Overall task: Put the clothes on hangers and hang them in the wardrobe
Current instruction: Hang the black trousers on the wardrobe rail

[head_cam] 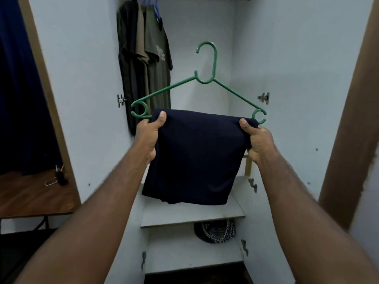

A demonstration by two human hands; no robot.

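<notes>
Wardrobe (287,78): white inside, both doors swung wide, brown edging on the doors.

Shelves (190,214): white, stepped down the lower half of the wardrobe. A dark patterned item (215,232) lies under the upper shelf; what it is cannot be told.

Hung clothes (143,68): several T-shirts in black, tan and olive, bunched at the upper left of the wardrobe on blue hangers (152,5). The front olive shirt carries pale lettering across the chest, too blurred to read. No other writing or brand is legible anywhere.

Navy garment (194,156): folded and draped over the bottom bar of the green hanger, hanging down in front of the shelves. It sits between the two hands, at the open middle of the wardrobe, well below the top.

Green hanger (213,64): plastic, held upright, hook uppermost and free of any rail, with a small curl at each shoulder end.

Left hand (148,138): grips the left edge of the navy garment at the bar, thumb laid over the front of the cloth.

Right hand (258,140): grips the right edge likewise, thumb on the cloth, just beside the hanger's right curl.

Tabletop (30,193): wooden, far left beyond the door, bearing a small dark object with a pale loop of wire.
</notes>
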